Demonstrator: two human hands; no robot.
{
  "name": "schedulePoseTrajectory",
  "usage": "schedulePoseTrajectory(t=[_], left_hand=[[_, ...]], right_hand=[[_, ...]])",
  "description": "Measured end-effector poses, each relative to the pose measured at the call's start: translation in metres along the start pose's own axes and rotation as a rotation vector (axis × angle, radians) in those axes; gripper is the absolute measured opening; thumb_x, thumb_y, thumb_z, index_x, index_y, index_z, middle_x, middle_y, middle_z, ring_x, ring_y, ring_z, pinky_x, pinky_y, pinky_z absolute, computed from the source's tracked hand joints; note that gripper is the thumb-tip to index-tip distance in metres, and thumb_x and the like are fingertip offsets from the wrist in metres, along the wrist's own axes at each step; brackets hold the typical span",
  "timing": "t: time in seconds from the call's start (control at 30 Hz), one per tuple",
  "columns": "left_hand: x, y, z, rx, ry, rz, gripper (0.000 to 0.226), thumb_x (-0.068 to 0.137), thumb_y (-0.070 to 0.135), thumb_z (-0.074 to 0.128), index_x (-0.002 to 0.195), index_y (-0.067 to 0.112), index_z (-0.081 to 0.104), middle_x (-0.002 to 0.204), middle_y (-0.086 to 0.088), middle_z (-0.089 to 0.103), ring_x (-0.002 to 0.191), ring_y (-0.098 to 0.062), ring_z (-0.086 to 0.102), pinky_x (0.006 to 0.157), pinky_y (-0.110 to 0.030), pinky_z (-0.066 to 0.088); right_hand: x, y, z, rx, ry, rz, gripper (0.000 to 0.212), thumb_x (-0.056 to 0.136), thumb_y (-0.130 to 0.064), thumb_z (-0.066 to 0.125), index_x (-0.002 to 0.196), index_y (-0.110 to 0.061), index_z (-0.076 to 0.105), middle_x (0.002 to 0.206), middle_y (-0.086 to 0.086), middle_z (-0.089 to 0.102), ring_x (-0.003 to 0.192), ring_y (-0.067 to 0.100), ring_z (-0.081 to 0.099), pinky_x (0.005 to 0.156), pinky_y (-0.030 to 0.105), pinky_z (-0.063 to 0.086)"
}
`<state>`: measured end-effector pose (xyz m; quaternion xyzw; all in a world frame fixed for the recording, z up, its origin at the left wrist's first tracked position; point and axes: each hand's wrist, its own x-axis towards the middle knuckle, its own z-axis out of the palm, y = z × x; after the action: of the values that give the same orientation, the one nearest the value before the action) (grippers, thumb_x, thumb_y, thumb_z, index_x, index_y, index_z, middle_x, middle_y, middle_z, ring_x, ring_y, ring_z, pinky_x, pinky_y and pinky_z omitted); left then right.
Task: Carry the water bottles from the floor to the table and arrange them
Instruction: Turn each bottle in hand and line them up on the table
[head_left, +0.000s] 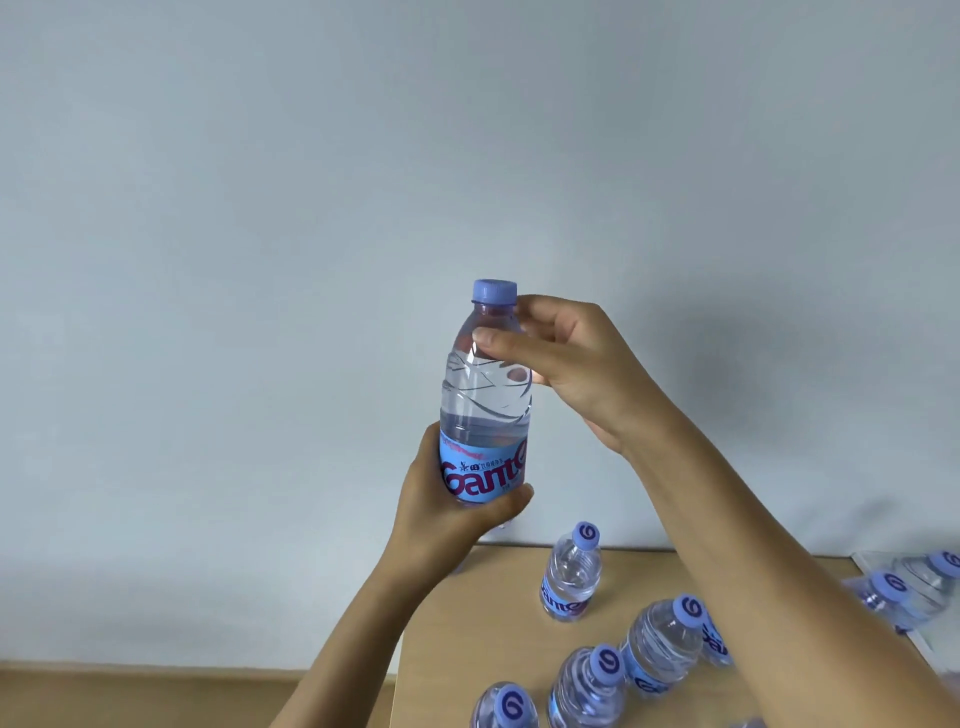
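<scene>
Both hands clasp one upright water bottle (485, 395), left hand (457, 499) low, right hand (566, 358) near its neck, above the table (483, 623).

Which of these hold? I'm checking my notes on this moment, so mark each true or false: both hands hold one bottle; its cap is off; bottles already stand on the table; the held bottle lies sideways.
1. Both hands hold one bottle: true. The left hand grips the held bottle at its label, the right hand near its neck.
2. Its cap is off: false. The cap is on.
3. Bottles already stand on the table: true, for instance the standing bottle.
4. The held bottle lies sideways: false. It is upright.
</scene>
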<state>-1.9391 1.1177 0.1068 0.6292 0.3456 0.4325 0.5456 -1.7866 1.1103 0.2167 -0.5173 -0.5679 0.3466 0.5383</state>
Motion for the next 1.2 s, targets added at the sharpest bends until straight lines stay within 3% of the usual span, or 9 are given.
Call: schedulePoseTrajectory(t=[0.33,0.47,0.57,0.67,0.77,0.83,0.97,1.1,1.2], left_hand=[[-0.002,-0.087,-0.003,0.049,-0.220,-0.229,0.065,0.066,0.005,0.087,0.118,0.026,0.054,0.105,0.008,0.070,0.095,-0.005,0.067,0.076,-0.020,0.055],[-0.003,-0.127,-0.003,0.099,-0.228,-0.304,0.063,0.068,0.004,0.085,0.122,0.019,0.056,0.112,0.003,0.070,0.104,-0.012,0.065,0.088,-0.025,0.054],[-0.005,-0.159,0.004,0.141,-0.213,-0.344,0.066,0.064,0.005,0.087,0.119,0.024,0.056,0.113,0.010,0.068,0.108,-0.009,0.064,0.092,-0.030,0.053],[-0.009,-0.187,0.011,0.174,-0.201,-0.355,0.070,0.061,0.004,0.087,0.115,0.034,0.054,0.109,0.023,0.064,0.109,-0.011,0.062,0.091,-0.032,0.053],[-0.015,-0.205,0.015,0.238,-0.170,-0.352,0.076,0.056,0.012,0.087,0.113,0.050,0.051,0.110,0.026,0.061,0.107,-0.008,0.060,0.087,-0.028,0.053],[-0.019,-0.214,0.018,0.237,-0.166,-0.390,0.082,0.058,0.011,0.083,0.108,0.065,0.047,0.109,0.030,0.062,0.107,-0.001,0.059,0.082,-0.020,0.051],[-0.022,-0.237,0.028,0.126,-0.073,-0.473,0.079,0.063,-0.014,0.077,0.117,0.039,0.053,0.110,0.015,0.066,0.104,-0.013,0.061,0.065,-0.008,0.049],[-0.022,-0.254,0.037,0.141,0.029,-0.506,0.075,0.063,-0.023,0.072,0.127,0.012,0.054,0.120,-0.008,0.056,0.107,-0.024,0.056,0.064,-0.009,0.050],[-0.019,-0.258,0.040,0.115,0.105,-0.539,0.071,0.066,-0.026,0.067,0.125,0.012,0.055,0.118,-0.011,0.055,0.103,-0.020,0.056,0.062,-0.011,0.052]], right_hand=[[-0.015,0.091,0.003,-0.032,-0.017,0.165,0.019,0.083,-0.016,0.078,0.100,-0.022,0.074,0.100,0.000,0.077,0.093,0.008,0.070,0.087,0.017,0.052],[-0.027,0.127,0.005,-0.115,-0.033,0.212,0.019,0.085,-0.016,0.077,0.103,-0.016,0.073,0.068,-0.019,0.066,0.067,-0.001,0.060,0.070,0.009,0.044],[-0.037,0.156,0.006,-0.152,-0.023,0.270,0.016,0.085,-0.017,0.076,0.101,-0.016,0.072,0.054,-0.019,0.045,0.057,0.001,0.042,0.065,0.018,0.036],[-0.049,0.180,0.011,-0.184,-0.024,0.303,0.019,0.085,-0.014,0.076,0.104,-0.016,0.072,0.067,-0.022,0.063,0.064,-0.005,0.053,0.068,0.013,0.042],[-0.060,0.202,0.019,-0.201,0.012,0.361,0.022,0.083,-0.013,0.077,0.104,-0.015,0.072,0.095,0.001,0.075,0.086,0.007,0.061,0.085,0.032,0.049],[-0.066,0.216,0.023,-0.228,0.012,0.384,0.020,0.082,-0.014,0.078,0.101,-0.017,0.072,0.098,0.011,0.073,0.086,0.010,0.058,0.084,0.033,0.049],[-0.072,0.236,0.027,-0.238,0.002,0.407,0.020,0.082,-0.016,0.079,0.100,-0.018,0.070,0.099,0.019,0.069,0.079,0.021,0.055,0.081,0.030,0.043],[-0.076,0.252,0.030,-0.265,0.000,0.426,0.023,0.081,-0.015,0.079,0.101,-0.021,0.068,0.078,-0.020,0.067,0.073,-0.009,0.055,0.073,0.014,0.042],[-0.074,0.258,0.032,-0.291,0.012,0.408,0.028,0.082,-0.015,0.079,0.108,-0.019,0.068,0.083,-0.021,0.065,0.075,-0.004,0.057,0.075,0.017,0.047]])
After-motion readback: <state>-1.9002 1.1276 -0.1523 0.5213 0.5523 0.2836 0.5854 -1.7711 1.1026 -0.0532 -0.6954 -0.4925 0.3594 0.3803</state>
